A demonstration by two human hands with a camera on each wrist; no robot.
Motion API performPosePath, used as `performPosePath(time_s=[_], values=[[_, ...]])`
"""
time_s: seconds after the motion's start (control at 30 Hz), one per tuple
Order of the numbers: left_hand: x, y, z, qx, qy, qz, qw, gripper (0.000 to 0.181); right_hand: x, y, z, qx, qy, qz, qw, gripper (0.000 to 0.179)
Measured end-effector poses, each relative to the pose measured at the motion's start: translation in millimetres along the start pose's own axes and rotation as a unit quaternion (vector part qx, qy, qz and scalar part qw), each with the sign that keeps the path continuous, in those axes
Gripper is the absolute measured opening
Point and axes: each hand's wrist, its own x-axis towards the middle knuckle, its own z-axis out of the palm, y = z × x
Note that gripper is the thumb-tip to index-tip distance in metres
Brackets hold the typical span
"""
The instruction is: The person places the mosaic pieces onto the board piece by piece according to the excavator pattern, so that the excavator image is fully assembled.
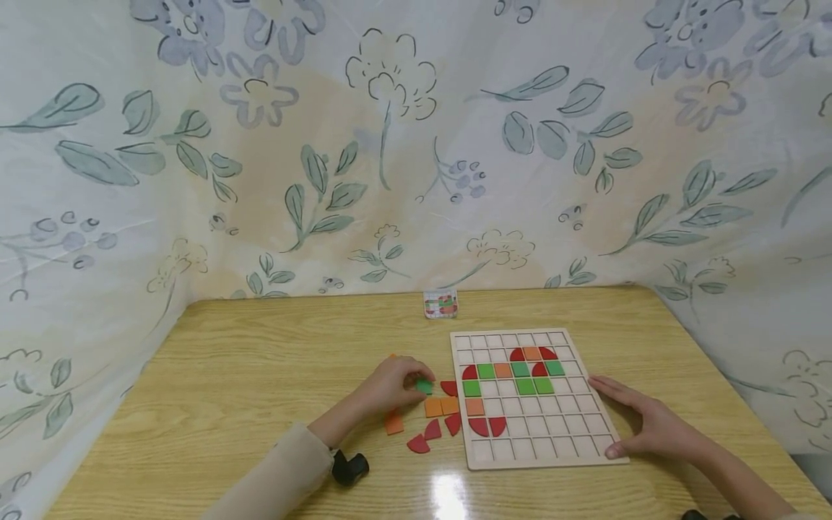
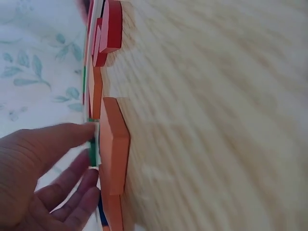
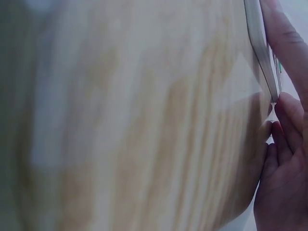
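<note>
My left hand [image 1: 385, 390] pinches a green square tile [image 1: 425, 387] between thumb and fingers, just left of the wooden grid board [image 1: 539, 431]. In the left wrist view, the thumb and fingertips meet at that tile, beyond an orange tile [image 2: 114, 149]. Along the board's right side lies my right hand [image 1: 659, 427], thumb on the near right corner and the other fingers stretched out against the edge. Red quarter-circles, green squares and orange squares fill several cells of the grid. Loose red quarter-circles [image 1: 419, 443] and orange squares [image 1: 433, 407] lie between the left hand and the board.
A small pattern card [image 1: 440, 304] with a coloured grid picture lies at the table's back edge. Near the left sleeve sits a black object [image 1: 349, 469]. A floral cloth [image 1: 416, 144] hangs behind the wooden table [image 1: 273, 347].
</note>
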Motion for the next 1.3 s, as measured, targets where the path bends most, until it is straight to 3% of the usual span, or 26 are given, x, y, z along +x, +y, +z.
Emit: performPosePath(time_s=[0.33,0.5,0.73,1.3], values=[[2.2,6.8,-13.7,-0.030,0.039,0.000,0.9988,0.025,-0.1,0,0,-0.002,0.001,-0.004,1.0000,0.096],[7.9,15.1,-13.5,-0.023,0.036,0.007,0.9990,0.025,-0.2,0,-1,-0.004,0.003,-0.003,1.0000,0.096],[22.8,36.2,1.1,-0.014,0.015,0.001,0.9998,0.025,0.3,0,-1,-0.007,0.002,0.000,1.0000,0.097],[85.6,109.3,54.4,0.067,-0.015,0.065,0.9955,0.025,1.0,2,-1,0.003,-0.006,0.020,0.9998,0.096]])
